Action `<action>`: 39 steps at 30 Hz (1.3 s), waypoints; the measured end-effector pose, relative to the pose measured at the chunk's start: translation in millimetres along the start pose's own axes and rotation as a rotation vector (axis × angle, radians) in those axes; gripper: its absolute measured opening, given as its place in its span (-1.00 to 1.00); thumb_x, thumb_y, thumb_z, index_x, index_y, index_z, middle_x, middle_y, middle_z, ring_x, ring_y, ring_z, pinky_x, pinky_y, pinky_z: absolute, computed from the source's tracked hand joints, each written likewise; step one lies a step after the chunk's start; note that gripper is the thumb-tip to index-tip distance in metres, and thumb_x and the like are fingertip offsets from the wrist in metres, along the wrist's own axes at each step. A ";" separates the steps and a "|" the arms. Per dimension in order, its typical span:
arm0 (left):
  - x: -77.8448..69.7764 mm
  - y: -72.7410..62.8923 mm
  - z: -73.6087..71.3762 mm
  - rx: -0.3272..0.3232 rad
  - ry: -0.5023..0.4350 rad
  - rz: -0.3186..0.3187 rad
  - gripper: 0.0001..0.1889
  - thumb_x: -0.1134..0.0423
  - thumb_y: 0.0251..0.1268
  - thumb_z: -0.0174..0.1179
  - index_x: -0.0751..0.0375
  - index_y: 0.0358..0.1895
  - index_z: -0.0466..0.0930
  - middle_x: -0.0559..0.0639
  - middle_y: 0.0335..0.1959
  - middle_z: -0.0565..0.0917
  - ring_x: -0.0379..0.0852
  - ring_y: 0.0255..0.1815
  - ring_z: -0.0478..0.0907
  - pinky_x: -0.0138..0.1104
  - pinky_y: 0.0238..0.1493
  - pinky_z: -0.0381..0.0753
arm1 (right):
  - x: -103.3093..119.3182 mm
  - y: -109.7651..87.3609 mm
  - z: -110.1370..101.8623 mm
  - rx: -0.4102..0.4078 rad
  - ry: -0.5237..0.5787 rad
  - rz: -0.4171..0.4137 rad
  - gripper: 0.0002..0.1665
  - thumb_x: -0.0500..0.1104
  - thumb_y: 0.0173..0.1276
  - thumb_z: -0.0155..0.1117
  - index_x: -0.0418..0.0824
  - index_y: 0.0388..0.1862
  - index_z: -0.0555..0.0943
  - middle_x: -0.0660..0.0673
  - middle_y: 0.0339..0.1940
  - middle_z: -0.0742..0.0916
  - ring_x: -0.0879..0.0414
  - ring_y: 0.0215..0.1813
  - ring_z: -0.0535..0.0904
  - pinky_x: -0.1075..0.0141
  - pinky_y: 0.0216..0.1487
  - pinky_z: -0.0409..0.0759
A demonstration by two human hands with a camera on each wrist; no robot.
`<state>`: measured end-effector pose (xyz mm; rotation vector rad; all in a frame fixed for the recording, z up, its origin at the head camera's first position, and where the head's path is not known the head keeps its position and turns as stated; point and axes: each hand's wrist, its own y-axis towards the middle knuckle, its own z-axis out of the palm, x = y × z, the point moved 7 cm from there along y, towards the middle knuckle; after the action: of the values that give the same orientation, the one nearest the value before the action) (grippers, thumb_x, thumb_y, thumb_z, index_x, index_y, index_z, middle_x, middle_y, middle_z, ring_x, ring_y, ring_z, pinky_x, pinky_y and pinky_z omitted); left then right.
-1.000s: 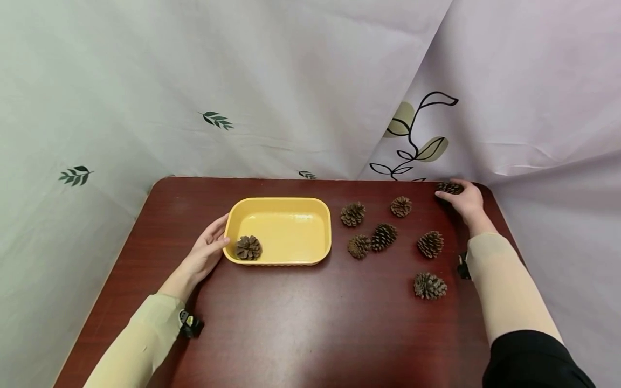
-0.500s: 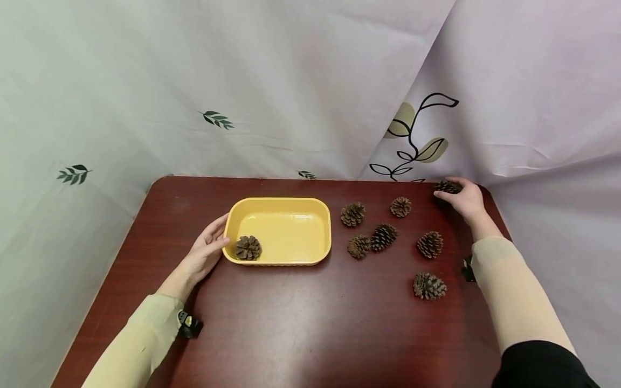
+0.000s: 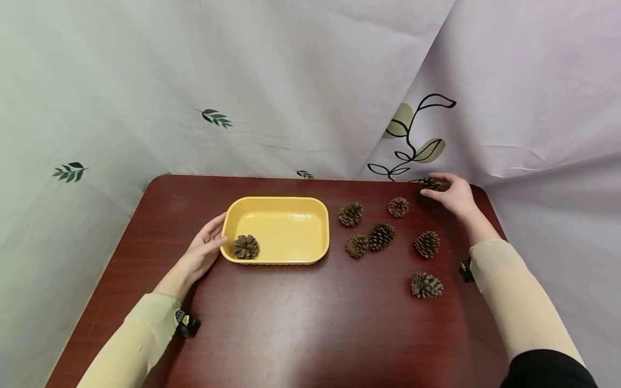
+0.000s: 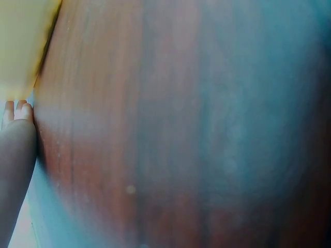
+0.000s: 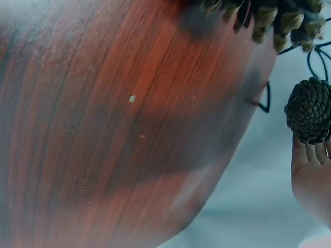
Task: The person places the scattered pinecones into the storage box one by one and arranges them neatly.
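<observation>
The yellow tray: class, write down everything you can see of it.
The yellow tray is shallow, rectangular with rounded corners, and looks like glossy plastic. It sits open side up on the reddish-brown table. The left hand holds its left end; one pine cone lies inside, at the near left corner.

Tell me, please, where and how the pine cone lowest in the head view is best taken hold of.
I'd grip the cone across its middle, coming down from above, and pinch its near and far sides. It lies with its longer dimension running roughly left to right, so those sides are closer together, and bare table around it should leave room.
</observation>
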<state>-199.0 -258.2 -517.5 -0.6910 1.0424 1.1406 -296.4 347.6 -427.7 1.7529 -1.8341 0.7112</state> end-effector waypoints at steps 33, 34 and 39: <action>0.4 -0.3 -0.4 0.002 -0.005 0.012 -0.38 0.63 0.56 -0.08 0.07 0.56 0.35 -0.24 0.45 0.57 -0.34 0.43 0.51 -0.49 0.37 0.55 | 103.4 -19.1 50.2 0.160 0.156 -0.186 -0.32 -0.14 0.42 0.51 -0.24 0.47 0.55 -0.33 0.45 0.60 -0.25 0.47 0.53 -0.12 0.54 0.47; 0.2 -0.3 -0.4 0.001 -0.007 0.014 -0.38 0.63 0.56 -0.08 0.07 0.56 0.36 -0.24 0.44 0.57 -0.34 0.43 0.51 -0.49 0.37 0.55 | 107.2 -19.6 53.2 0.164 0.160 -0.195 -0.33 -0.15 0.41 0.52 -0.24 0.46 0.56 -0.33 0.44 0.61 -0.25 0.46 0.55 -0.11 0.54 0.48; -0.7 0.0 0.7 0.000 -0.015 0.017 -0.39 0.63 0.56 -0.07 0.05 0.53 0.39 -0.23 0.43 0.59 -0.34 0.42 0.53 -0.49 0.36 0.56 | 123.8 -22.1 69.4 0.182 0.198 -0.229 -0.33 -0.19 0.39 0.54 -0.28 0.43 0.57 -0.32 0.41 0.65 -0.23 0.42 0.58 -0.06 0.53 0.49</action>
<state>-198.8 -257.9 -516.6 -0.6742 1.0371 1.1590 -280.0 208.8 -394.8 1.8937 -1.4487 0.9447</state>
